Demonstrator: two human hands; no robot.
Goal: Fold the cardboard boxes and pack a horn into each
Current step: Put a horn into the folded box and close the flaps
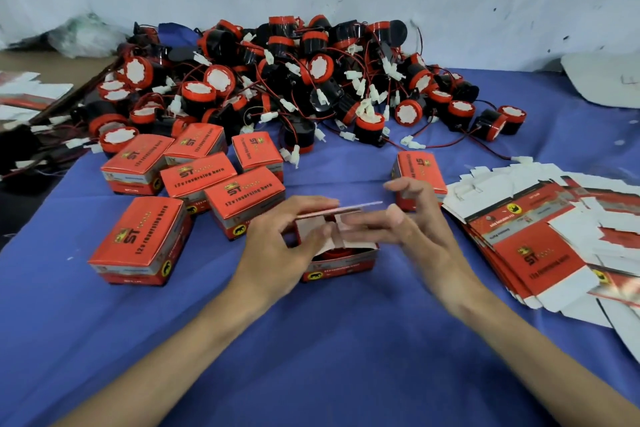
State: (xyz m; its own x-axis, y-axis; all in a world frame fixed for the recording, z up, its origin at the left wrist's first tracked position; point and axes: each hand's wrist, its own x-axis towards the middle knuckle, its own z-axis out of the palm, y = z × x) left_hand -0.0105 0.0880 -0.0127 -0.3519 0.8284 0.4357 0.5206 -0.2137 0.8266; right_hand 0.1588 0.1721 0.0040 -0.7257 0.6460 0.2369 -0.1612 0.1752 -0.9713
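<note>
Bending over a blue cloth table (pixel 346 340), you work on a small red printed cardboard box (pixel 341 267) standing open at the centre, with a round red-rimmed horn (pixel 334 254) inside. Your left hand (pixel 277 243) lays nearly straight fingers on the raised lid flap (pixel 349 209), thumb against a side flap. Your right hand (pixel 419 229) stretches flat, blurred fingers across the opening, holding nothing. To the left sit several closed red boxes (pixel 138 239), to the right flat unfolded cartons (pixel 533 253), and behind a heap of black-and-red wired horns (pixel 294 80).
</note>
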